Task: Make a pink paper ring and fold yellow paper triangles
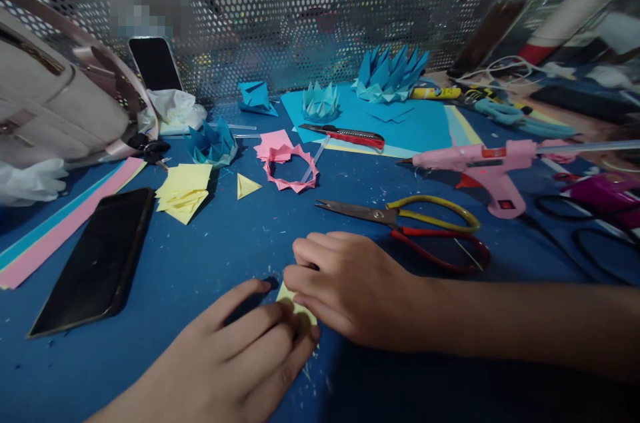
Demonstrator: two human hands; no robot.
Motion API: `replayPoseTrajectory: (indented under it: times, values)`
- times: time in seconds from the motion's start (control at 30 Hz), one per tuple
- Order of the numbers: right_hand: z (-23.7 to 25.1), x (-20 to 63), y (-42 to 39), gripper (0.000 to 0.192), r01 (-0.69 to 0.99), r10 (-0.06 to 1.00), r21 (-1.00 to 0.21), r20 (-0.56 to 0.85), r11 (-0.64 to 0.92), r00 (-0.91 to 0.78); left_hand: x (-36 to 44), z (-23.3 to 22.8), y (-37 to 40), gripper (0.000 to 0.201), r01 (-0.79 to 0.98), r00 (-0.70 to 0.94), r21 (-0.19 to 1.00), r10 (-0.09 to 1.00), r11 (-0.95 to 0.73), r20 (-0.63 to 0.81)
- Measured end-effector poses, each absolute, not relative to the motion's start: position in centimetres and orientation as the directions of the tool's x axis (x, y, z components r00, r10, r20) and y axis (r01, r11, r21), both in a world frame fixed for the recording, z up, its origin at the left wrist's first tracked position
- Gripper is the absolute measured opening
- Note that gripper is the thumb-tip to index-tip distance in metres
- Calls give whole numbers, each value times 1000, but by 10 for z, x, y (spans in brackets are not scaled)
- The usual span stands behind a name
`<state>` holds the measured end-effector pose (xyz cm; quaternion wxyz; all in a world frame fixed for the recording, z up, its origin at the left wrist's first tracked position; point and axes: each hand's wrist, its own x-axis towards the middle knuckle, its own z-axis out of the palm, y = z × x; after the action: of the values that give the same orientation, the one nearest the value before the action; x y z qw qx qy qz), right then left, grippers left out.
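Touching yellow paper (285, 292) left of the scissors (393, 215) and nearer the person, the left hand (235, 356) splays its farthest finger, the right hand (350, 283) curls its fingers together, any pinch impossible to tell.

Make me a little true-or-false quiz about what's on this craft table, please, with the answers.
1. The left hand and right hand both touch yellow paper. True.
2. The glue gun is green. False: the glue gun is pink.
3. The scissors have two red handles. False: one handle is yellow, the other red.
4. The red cutter rests at least partly on blue paper. True.
5. The phone nearest the left hand has a lit screen. False: its screen is dark.
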<state>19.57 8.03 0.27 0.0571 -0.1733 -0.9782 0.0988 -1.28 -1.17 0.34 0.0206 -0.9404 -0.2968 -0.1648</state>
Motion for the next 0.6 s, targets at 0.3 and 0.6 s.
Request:
replayPoseTrajectory:
  times: [0.3,0.6]
  values:
    - [3,196,80,15,336,366,-237,94,911,-926,-11,7,-10,47,565,762,71,553,-822,338]
    - [4,196,81,15,333,366,-256,96,908,-926,-11,5,-11,34,574,728,41,533,-818,431]
